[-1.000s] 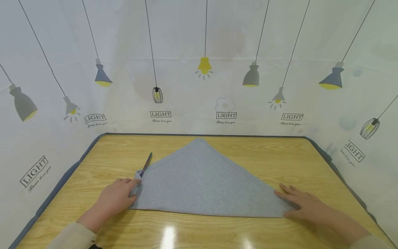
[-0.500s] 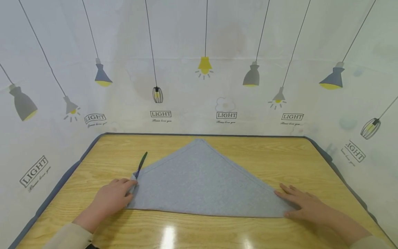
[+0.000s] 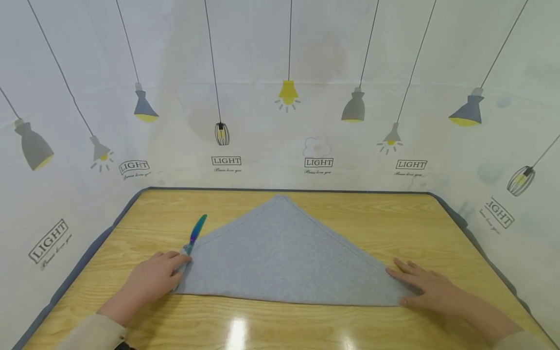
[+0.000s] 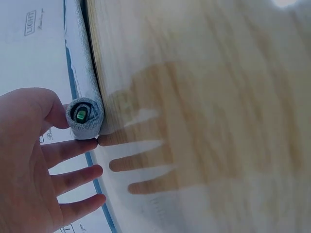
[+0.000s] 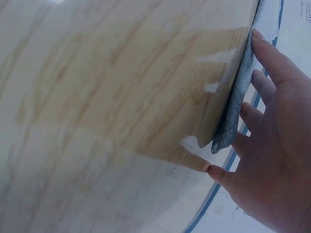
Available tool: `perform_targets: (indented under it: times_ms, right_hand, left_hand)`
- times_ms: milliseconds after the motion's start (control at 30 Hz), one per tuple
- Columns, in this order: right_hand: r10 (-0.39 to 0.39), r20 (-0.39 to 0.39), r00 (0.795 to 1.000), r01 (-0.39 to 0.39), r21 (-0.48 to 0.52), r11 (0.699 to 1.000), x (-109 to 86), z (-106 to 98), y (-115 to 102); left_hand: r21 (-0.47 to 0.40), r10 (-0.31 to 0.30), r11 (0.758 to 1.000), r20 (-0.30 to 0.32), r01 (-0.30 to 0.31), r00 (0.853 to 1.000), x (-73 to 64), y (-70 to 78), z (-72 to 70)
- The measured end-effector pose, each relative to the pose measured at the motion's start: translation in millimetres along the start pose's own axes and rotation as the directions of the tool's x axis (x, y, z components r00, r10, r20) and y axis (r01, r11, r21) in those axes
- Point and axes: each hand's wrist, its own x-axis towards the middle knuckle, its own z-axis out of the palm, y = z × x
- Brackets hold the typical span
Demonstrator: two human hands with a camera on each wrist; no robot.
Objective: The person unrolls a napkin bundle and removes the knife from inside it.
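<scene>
A grey-blue cloth napkin (image 3: 284,257) lies folded in a triangle, its point toward the far edge and its long fold toward me. Its left end is rolled around a shiny teal-and-purple table knife (image 3: 199,228), whose blade sticks out beyond the roll. Thumb and index finger of my left hand (image 3: 150,277) pinch this rolled end (image 4: 86,131); the other fingers extend beside it. Inside the coil, the left wrist view shows a green metallic end. At the right corner, my right hand (image 3: 430,289) rests with fingers spread, fingertips touching the cloth.
Everything lies on a glossy wooden table (image 3: 262,325) with a dark blue border (image 3: 288,189). A white backdrop (image 3: 262,58) printed with hanging lamps rises behind it and at both sides.
My left hand has shifted slightly left with the rolled end, so more flat napkin shows. The knife has moved left and turned, its blade face now visible. My right hand has stayed put.
</scene>
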Motion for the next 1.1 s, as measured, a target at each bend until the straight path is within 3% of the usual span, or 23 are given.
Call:
perform_targets:
  times_ms: [167, 533, 833, 1100]
  right_hand:
    - [-0.001, 0.020, 1.000, 0.001, 0.007, 1.000, 0.4, -0.5, 0.4]
    - [0.010, 0.028, 1.000, -0.010, 0.014, 1.000, 0.0, -2.0, -1.5]
    - [0.016, 0.025, 1.000, -0.017, 0.019, 1.000, 0.6, -1.3, -0.4]
    - [0.020, 0.023, 1.000, -0.020, 0.014, 1.000, 0.5, -1.4, -0.4]
  left_hand:
    - [-0.008, 0.016, 1.000, -0.016, -0.016, 1.000, -3.0, -1.7, -3.6]
    - [0.023, -0.024, 0.999, 0.008, 0.024, 1.000, -2.7, -8.4, -3.2]
    - [0.008, -0.024, 1.000, -0.021, 0.024, 0.999, -4.1, -16.0, -3.8]
    - [-0.035, -0.041, 0.998, 0.032, 0.043, 0.999, -4.0, -16.8, -9.0]
